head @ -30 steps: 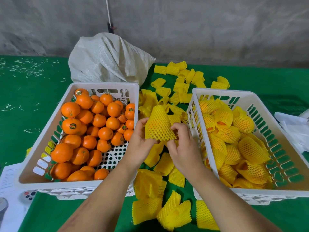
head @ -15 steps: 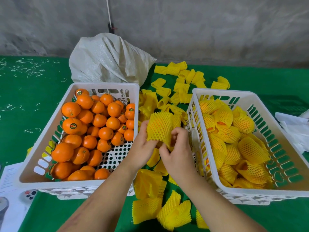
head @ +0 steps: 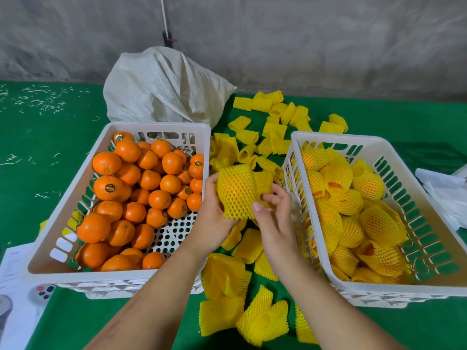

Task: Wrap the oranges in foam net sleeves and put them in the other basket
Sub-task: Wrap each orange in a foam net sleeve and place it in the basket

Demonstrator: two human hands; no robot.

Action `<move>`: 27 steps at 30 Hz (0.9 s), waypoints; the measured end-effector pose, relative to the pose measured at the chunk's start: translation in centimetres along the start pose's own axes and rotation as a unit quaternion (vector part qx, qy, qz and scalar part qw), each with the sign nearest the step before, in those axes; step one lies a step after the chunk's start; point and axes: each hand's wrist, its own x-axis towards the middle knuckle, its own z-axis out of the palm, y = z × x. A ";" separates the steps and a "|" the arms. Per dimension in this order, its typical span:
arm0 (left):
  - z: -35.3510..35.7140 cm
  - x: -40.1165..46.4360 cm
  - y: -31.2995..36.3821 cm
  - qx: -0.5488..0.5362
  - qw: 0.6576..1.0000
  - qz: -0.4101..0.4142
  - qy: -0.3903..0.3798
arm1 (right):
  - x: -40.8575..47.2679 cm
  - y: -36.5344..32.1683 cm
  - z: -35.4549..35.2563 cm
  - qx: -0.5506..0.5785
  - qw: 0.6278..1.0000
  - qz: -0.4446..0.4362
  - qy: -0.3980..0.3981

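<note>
A white basket [head: 63,205] on the left holds several bare oranges [head: 107,188]. The white basket [head: 427,205] on the right holds several oranges wrapped in yellow foam net [head: 346,200]. Between the baskets my left hand [head: 214,221] grips an orange inside a yellow net sleeve [head: 236,193] from the left and below. My right hand [head: 275,218] is just right of it, fingers loosely spread, with the thumb tip touching the sleeve's lower edge. Loose empty sleeves [head: 252,248] lie on the green table under my hands.
More empty sleeves [head: 274,130] are scattered behind the baskets, and others [head: 222,314] lie near the front edge. A white woven sack [head: 164,87] stands behind the left basket. Papers with a small remote [head: 41,291] lie at the front left, white cloth [head: 444,195] at the far right.
The sleeved orange has been turned and lowered slightly between the baskets. My right hand has loosened its pinch on the sleeve's edge and its fingers have spread.
</note>
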 end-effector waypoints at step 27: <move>-3.8 2.5 -2.1 0.011 0.982 -0.060 0.178 | 5.9 3.1 -9.8 -0.421 0.889 -0.003 0.183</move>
